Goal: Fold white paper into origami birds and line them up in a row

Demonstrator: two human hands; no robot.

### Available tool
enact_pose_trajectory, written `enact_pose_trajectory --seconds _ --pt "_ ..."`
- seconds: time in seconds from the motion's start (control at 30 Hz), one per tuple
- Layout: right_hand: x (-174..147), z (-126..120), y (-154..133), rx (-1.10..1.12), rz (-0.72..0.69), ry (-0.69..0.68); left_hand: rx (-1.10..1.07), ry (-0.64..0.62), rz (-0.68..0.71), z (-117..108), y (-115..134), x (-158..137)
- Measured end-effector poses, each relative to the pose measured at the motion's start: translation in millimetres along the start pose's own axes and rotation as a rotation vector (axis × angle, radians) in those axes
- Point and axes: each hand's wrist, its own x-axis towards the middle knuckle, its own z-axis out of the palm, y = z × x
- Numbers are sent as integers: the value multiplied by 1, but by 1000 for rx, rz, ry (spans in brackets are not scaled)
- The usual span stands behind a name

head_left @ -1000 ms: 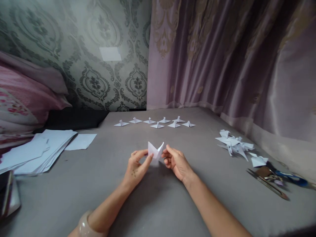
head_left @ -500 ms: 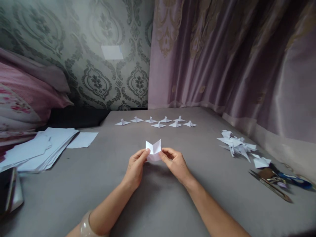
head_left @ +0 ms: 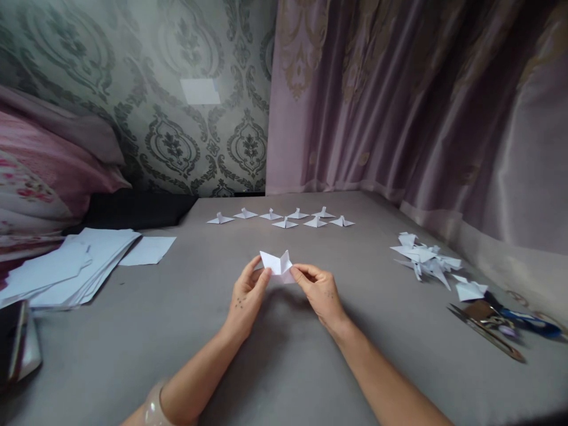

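Note:
A small folded piece of white paper is held up between my two hands above the grey surface. Its creases stand up in points, and the right part folds inward. My left hand pinches its left side between thumb and fingers. On the other side, my right hand grips the right edge, thumb toward me. The fingertips behind the paper are partly hidden. Farther back, several folded paper figures stand in two rows.
At left lies a stack of white paper sheets, near a dark phone-like object. At right are a pile of folded paper pieces, scissors and a blue-handled tool. A curtain hangs behind the grey surface.
The paper has turned in my hands: its left part now reaches farther left and its right flap is narrower. My left fingers have spread slightly behind it.

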Motion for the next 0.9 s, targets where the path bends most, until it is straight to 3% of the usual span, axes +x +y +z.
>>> enact_pose_trajectory --seconds 0.3,0.5,0.73,0.9 --pt "-1 0 0 -88 -52 24 451 -48 271 -6 -7 1" --pt "0 -4 -5 -133 -121 3 460 -42 248 -11 -5 7" --pt "1 -12 -13 -121 -66 -219 448 -131 283 -15 -6 12" --pt "2 -18 -13 -209 -82 -234 498 -142 347 -18 -7 13"
